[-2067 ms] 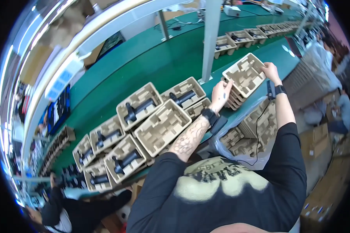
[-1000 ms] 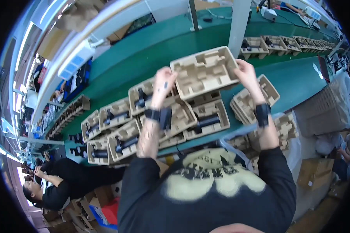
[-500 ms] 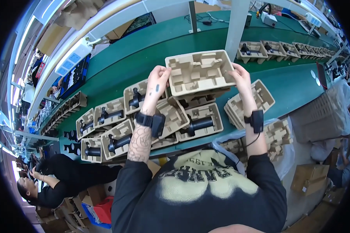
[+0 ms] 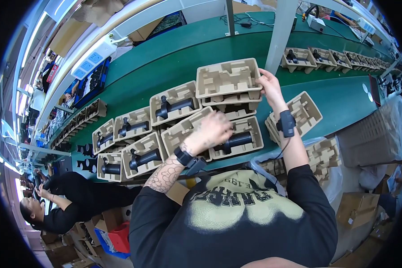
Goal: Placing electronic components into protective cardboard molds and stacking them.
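Right hand (image 4: 267, 85) grips edge of empty moulded pulp tray (image 4: 228, 78), ribbed, beige. Left hand (image 4: 211, 129) blurred, grip unclear, over another empty tray (image 4: 182, 132) on green belt (image 4: 335, 102).

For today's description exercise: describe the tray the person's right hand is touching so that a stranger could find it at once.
Start at the long green conveyor belt, then find the cluster of tan pulp trays near the person. The right hand grips the empty tray on top of another tray. Unlike its neighbours, it holds no black tool.
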### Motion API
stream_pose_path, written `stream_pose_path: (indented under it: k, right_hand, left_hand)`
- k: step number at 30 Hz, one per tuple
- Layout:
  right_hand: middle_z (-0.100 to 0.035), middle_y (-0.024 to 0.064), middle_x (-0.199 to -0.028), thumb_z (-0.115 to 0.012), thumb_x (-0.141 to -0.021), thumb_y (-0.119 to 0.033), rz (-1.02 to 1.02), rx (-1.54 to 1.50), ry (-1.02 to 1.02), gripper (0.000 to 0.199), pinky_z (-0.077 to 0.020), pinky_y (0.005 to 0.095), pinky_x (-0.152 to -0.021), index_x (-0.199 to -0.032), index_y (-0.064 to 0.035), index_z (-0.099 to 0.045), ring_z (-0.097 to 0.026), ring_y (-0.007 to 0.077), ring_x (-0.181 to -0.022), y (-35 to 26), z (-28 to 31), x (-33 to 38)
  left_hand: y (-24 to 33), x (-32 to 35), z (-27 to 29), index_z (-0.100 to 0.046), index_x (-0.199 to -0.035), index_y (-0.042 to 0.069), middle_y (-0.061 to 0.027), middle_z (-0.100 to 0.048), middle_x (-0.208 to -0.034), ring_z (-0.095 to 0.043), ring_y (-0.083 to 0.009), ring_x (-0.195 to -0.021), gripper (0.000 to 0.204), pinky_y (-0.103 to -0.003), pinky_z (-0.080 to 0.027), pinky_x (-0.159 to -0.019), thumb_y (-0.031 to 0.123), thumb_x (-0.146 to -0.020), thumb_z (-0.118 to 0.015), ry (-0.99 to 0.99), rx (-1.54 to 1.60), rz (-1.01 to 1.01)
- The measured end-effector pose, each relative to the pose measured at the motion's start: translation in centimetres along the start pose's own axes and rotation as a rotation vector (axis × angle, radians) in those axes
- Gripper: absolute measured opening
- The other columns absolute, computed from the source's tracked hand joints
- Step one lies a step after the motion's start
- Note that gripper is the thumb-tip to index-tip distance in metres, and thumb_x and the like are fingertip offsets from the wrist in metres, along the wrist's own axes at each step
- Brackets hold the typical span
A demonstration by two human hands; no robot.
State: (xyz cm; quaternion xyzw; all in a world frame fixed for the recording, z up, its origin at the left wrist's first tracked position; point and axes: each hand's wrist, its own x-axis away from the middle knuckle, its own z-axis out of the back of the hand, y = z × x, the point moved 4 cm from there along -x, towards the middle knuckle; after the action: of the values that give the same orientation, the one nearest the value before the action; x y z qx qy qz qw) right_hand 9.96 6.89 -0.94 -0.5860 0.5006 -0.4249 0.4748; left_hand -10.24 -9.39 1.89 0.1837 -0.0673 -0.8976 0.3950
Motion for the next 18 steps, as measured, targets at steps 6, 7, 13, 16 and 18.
stream_pose_path:
  k: [6, 7, 13, 16, 18]
  right_hand:
    - [-0.051, -0.0059, -0.067, -0.058, -0.079, -0.004, 0.088, 0.308, -0.041, 0.047, -0.0359, 0.0171, -0.048, -0.125, 0.0049, -0.052, -0.047, 0.0025, -0.056, 0.6, 0.9, -0.3]
    - [-0.05, -0.0071, -0.067, -0.058, -0.08, -0.003, 0.122, 0.209, -0.04, 0.047, -0.0345, 0.0167, -0.047, -0.125, 0.0048, -0.051, -0.046, 0.0021, -0.056, 0.2, 0.6, -0.1]
    - [-0.047, -0.0084, -0.068, -0.058, -0.079, -0.002, 0.118, 0.027, 0.004, 0.047, -0.0366, 0.0173, -0.05, -0.125, 0.0045, -0.052, -0.045, 0.002, -0.059, -1.7, -0.3, 1.9]
    - [-0.052, -0.0056, -0.07, -0.058, -0.079, -0.002, 0.162, -0.038, -0.029, 0.048, -0.0411, 0.017, -0.059, -0.126, 0.0044, -0.051, -0.049, 0.0028, -0.062, -2.8, -0.2, 2.0]
    - [-0.056, -0.0031, -0.076, -0.058, -0.079, -0.003, 0.238, -0.119, 0.031, 0.049, -0.0435, 0.0183, -0.064, -0.127, 0.0044, -0.05, -0.053, 0.005, -0.067, -3.9, 0.1, 2.5]
  left_hand:
    - [2.8, 2.5, -0.8, -0.062, -0.085, 0.005, -0.0104, -0.059, -0.085, -0.055, -0.0287, -0.087, 0.017, -0.04, -0.044, -0.084, 0.022, -0.079, -0.061, -0.236, -0.078, 0.087]
    - [2.6, 2.0, -0.6, -0.063, -0.086, 0.005, -0.0107, -0.059, -0.089, -0.055, -0.0284, -0.09, 0.018, -0.04, -0.044, -0.085, 0.021, -0.079, -0.061, -0.262, -0.078, 0.152]
    - [2.0, 0.8, 0.8, -0.063, -0.095, 0.004, -0.012, -0.059, -0.103, -0.054, -0.028, -0.102, 0.023, -0.04, -0.043, -0.087, 0.02, -0.079, -0.061, 0.007, -0.157, 0.163]
    - [1.3, 0.5, 0.8, -0.062, -0.101, 0.005, -0.0116, -0.059, -0.108, -0.053, -0.0288, -0.107, 0.026, -0.039, -0.042, -0.091, 0.019, -0.078, -0.062, 0.047, -0.163, 0.163]
    - [1.1, 0.6, 0.7, -0.061, -0.103, 0.005, -0.0114, -0.059, -0.111, -0.053, -0.0291, -0.11, 0.029, -0.039, -0.042, -0.093, 0.019, -0.078, -0.062, 0.065, -0.162, 0.165]
